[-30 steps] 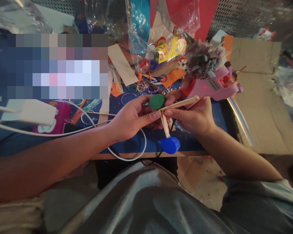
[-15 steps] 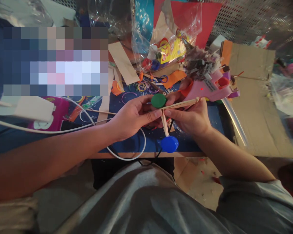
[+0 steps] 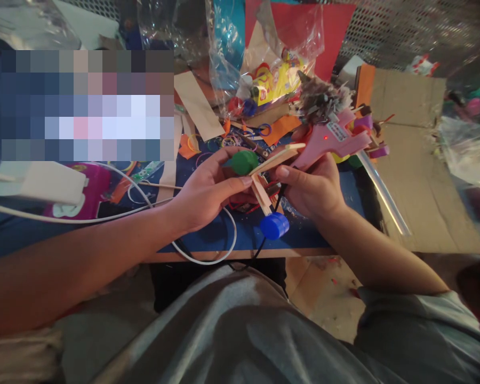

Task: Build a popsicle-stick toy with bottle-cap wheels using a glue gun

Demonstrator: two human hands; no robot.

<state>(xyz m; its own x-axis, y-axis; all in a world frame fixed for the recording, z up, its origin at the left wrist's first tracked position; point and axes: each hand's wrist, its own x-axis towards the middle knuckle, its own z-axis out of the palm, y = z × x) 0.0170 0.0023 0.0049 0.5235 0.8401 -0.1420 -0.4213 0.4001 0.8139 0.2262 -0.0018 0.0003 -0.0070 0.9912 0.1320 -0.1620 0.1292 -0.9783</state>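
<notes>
Both hands hold one small model made of wooden craft sticks (image 3: 264, 181) joined in a cross. A green bottle cap (image 3: 244, 161) sits on its upper left end and a blue bottle cap (image 3: 274, 225) on its lower end. My left hand (image 3: 208, 192) pinches the stick by the green cap, fingers closed. My right hand (image 3: 310, 186) is closed on the sticks from the right, thumb on top. A pink glue gun (image 3: 336, 137) with a red light stands just behind my right hand.
The blue table (image 3: 240, 240) carries rubber bands, paper scraps (image 3: 198, 104), plastic bags (image 3: 260, 58) and a shredded-paper tuft (image 3: 322, 98). A white charger (image 3: 44, 182) and cable (image 3: 208, 256) lie left. Cardboard (image 3: 408, 160) lies right. A mesh wall (image 3: 404, 26) stands behind.
The stick model has tilted: the green cap rose and turned on edge, the blue cap swung slightly up and left. Both hands kept their hold.
</notes>
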